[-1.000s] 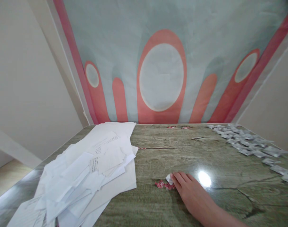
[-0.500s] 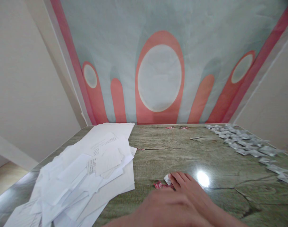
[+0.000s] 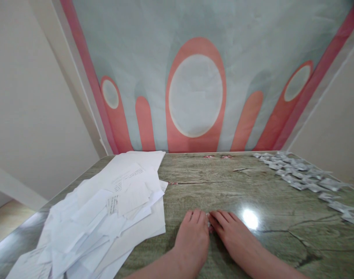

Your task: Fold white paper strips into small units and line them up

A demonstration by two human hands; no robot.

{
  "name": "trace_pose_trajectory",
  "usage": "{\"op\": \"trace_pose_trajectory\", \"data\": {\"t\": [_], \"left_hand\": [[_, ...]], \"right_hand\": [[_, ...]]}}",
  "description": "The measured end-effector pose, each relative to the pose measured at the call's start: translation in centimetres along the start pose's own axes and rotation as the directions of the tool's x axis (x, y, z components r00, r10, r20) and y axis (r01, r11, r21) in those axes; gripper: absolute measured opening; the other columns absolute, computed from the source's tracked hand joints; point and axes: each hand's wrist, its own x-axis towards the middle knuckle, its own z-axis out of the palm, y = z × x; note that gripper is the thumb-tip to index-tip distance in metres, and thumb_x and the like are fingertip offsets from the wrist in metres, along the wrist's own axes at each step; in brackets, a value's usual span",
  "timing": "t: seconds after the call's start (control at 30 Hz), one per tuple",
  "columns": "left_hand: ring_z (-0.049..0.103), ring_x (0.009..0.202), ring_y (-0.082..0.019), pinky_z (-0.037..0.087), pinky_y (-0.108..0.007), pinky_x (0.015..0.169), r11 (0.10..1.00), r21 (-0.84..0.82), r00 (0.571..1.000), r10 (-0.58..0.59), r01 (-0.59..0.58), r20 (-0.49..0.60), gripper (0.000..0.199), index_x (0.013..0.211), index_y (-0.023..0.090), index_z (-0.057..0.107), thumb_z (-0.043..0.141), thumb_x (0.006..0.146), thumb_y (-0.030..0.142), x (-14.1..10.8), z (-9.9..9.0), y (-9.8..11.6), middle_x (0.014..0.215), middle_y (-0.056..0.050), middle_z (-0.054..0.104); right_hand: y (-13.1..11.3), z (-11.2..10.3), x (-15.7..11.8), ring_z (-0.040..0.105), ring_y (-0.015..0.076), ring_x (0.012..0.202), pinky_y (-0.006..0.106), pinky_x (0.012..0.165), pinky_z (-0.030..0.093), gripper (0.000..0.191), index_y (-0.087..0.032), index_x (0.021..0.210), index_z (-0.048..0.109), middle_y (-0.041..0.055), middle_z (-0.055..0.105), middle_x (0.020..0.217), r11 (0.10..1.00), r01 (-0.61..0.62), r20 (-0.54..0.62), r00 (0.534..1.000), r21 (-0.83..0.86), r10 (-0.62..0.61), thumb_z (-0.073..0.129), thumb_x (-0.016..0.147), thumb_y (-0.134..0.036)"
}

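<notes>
Near the front middle of the wood-patterned table (image 3: 200,190), my left hand (image 3: 193,234) and my right hand (image 3: 233,234) lie side by side with bent fingers. A small white paper piece (image 3: 207,217) shows in the narrow gap between them, mostly covered by the fingers. My right hand's fingertips press on it. The fingers of my left hand are together and curled down at its left side; what they hold is hidden. A bit of red pattern shows just below the paper.
Loose white papers (image 3: 107,209) are heaped on the left. Several small folded paper pieces (image 3: 299,172) line the right edge. A wall with a pink and grey-green print (image 3: 153,50) rises behind the table's far edge.
My left hand has moved forward and down from in front of my right wrist to beside the right fingertips, covering the red pattern. The right hand has barely moved.
</notes>
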Motion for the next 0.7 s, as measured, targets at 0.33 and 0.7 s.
{"op": "trace_pose_trajectory", "data": {"t": [0.33,0.7], "left_hand": [[0.048,0.093,-0.025,0.037,-0.038,0.087,0.999,0.048,0.999,0.014,-0.012,-0.05,0.03,0.11,0.007,0.056,0.048,0.083,0.016,0.1,0.6,0.1,0.097,-0.011,0.058],[0.051,0.086,-0.021,0.043,-0.035,0.078,0.975,-0.209,0.996,-0.082,0.075,-0.025,0.013,0.091,0.017,0.061,0.054,0.084,0.026,0.6,-0.5,-1.2,0.088,-0.005,0.056]], "right_hand": [[-0.2,0.0,-0.9,0.052,0.0239,0.097,0.036,0.081,0.041,0.038,-0.011,0.104,0.06,0.0103,0.06,0.11,1.0,0.011,-0.038,0.999,-0.015,-0.011,0.053,0.068,-0.004],[0.4,-0.5,-0.2,0.054,0.0196,0.081,0.032,0.074,0.043,0.028,-0.015,0.099,0.062,0.006,0.06,0.091,0.977,-0.077,0.049,0.996,0.2,0.069,0.053,0.075,-0.004]]}}
